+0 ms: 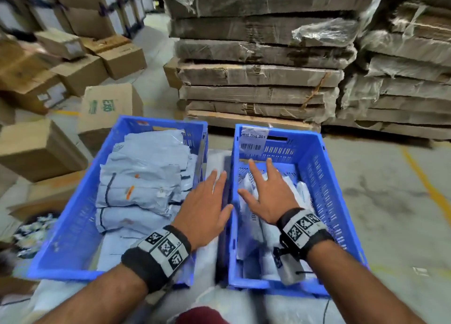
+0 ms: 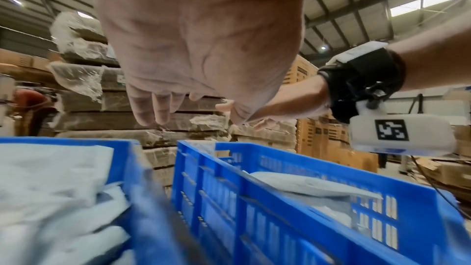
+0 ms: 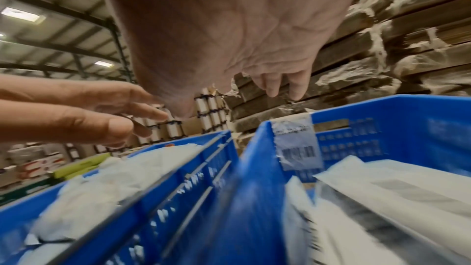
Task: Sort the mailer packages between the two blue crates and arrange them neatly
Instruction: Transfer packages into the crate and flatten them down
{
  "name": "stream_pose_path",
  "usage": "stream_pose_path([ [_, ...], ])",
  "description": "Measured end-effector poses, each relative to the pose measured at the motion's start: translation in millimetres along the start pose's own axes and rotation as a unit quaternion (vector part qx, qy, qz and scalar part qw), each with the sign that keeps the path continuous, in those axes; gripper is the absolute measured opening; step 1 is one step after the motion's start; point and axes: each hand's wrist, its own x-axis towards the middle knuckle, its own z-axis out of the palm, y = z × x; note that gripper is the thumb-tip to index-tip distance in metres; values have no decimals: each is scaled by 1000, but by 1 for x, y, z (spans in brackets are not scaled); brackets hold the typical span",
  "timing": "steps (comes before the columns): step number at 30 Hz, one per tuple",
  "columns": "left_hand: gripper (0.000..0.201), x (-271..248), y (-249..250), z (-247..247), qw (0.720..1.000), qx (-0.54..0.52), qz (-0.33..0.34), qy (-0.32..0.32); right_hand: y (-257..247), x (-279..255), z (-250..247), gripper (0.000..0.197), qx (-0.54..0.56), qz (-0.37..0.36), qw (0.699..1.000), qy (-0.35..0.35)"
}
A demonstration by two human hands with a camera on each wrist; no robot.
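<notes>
Two blue crates stand side by side. The left crate point(image 1: 73, 213) holds a stack of pale blue-grey mailers point(image 1: 141, 177). In the right crate point(image 1: 324, 189), which carries a barcode label point(image 1: 253, 139), lie white mailers point(image 1: 266, 235). My left hand point(image 1: 214, 194) hovers open above the gap between the crates, fingers straight, holding nothing. My right hand point(image 1: 258, 184) is spread open over the white mailers; whether it touches them I cannot tell. The left wrist view shows the empty left palm point(image 2: 198, 47) above both crates. The right palm point(image 3: 229, 37) is likewise empty.
Plastic-wrapped bundles of flattened cardboard point(image 1: 258, 74) are stacked right behind the crates. Cardboard boxes point(image 1: 36, 148) crowd the left side. Concrete floor with a yellow line point(image 1: 424, 182) lies to the right. The crates rest on a white plastic-covered surface point(image 1: 214, 306).
</notes>
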Motion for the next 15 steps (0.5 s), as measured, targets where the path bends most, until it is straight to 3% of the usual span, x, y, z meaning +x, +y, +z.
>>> stream_pose_path([
  [6, 88, -32, -104, -53, 996, -19, -83, 27, -88, 26, -4, 87, 11, -147, 989, -11],
  [12, 88, -88, -235, -73, 985, 29, -172, 0, -165, 33, 17, 81, -44, -291, 938, -184],
  [15, 89, -113, -274, -68, 980, 35, -196, -32, -197, 34, 39, 74, -68, -342, 909, -230],
])
